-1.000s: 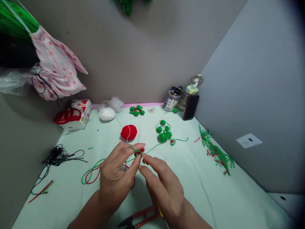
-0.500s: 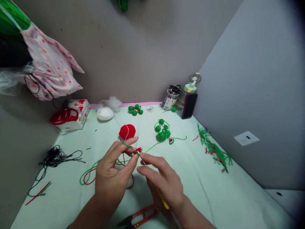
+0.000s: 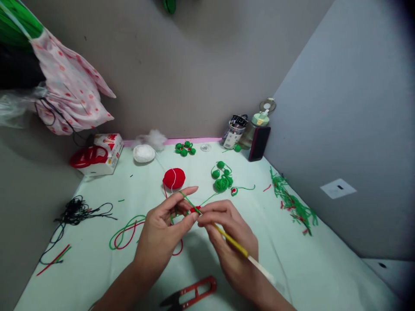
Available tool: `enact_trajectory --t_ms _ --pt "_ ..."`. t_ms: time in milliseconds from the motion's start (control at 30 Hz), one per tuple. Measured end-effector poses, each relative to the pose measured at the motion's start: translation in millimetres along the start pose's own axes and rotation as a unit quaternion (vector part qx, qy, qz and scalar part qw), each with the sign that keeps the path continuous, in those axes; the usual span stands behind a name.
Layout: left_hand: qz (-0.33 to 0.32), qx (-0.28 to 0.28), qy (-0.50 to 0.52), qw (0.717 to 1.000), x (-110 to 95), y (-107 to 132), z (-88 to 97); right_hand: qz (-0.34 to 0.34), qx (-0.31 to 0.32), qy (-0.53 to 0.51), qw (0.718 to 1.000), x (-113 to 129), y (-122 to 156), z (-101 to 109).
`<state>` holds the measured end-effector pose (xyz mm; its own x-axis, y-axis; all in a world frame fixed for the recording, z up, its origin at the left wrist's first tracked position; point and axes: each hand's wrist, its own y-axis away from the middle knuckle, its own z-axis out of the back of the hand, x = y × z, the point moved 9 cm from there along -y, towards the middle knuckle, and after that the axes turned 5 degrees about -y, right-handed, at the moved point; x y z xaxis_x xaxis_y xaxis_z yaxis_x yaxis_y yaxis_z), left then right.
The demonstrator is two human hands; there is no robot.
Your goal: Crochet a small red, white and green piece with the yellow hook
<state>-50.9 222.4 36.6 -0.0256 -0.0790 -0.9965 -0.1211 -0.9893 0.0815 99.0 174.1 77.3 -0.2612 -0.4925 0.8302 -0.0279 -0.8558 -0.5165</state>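
Observation:
My left hand (image 3: 164, 231) pinches a small red and green crocheted piece (image 3: 194, 210) between thumb and fingers, with green yarn (image 3: 188, 199) running over the raised forefinger. My right hand (image 3: 231, 242) is closed on a yellow-handled crochet hook (image 3: 238, 248), its tip at the small piece. Green and red yarn strands (image 3: 126, 229) trail from the work in loops on the table to the left. A red yarn ball (image 3: 174, 178) lies just beyond my hands.
Red thread snips (image 3: 191, 293) lie near the front edge. Green crocheted balls (image 3: 222, 179), a green scrap pile (image 3: 293, 203), black cord (image 3: 76, 209), a white ball (image 3: 144, 153), a box (image 3: 103, 153), a jar (image 3: 234, 133) and a bottle (image 3: 257, 127) ring the mint table (image 3: 317, 268).
My right hand has turned, so the hook's yellow handle now points out to the lower right instead of down. The hands have shifted slightly right and lower.

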Motion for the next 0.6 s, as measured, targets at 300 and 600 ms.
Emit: enact_trajectory --t_ms 300,600 --pt "0.055 0.111 0.114 0.986 5.7 0.5 -14.6 0.271 0.005 0.204 0.941 41.3 19.8 -5.2" --pt "0.069 0.184 0.093 0.976 8.1 -9.3 -11.9 0.132 0.104 0.1 0.981 28.9 -1.7 3.1"
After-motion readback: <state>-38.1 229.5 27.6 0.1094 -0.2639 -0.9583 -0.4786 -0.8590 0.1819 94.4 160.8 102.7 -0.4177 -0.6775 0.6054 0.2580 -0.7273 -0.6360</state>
